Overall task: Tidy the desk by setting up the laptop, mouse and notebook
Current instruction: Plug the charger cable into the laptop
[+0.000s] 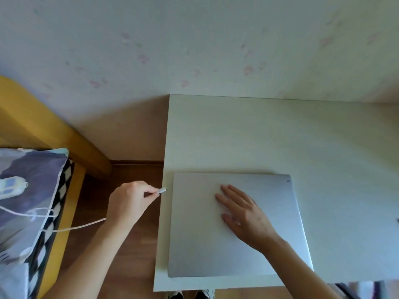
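Observation:
A closed silver laptop (pixel 200 240) lies flat on the white desk (pixel 269 137), near its front left corner. My right hand (pixel 244 214) rests on the lid with its fingers straight and spread. Just left of the desk's left edge, my left hand (pixel 129 201) pinches the plug end of a white charging cable (pixel 162 190). The plug tip points at the laptop's left side, a short way from it. The cable trails left from under my wrist. No mouse or notebook is in view.
A bed with a yellow frame (pixel 64 212) and patterned bedding (pixel 28 203) stands at the left. A white power strip (pixel 10 186) lies on the bedding, and the cable runs across it. Brown wooden floor (pixel 133 255) separates bed and desk. The wall is directly behind the desk.

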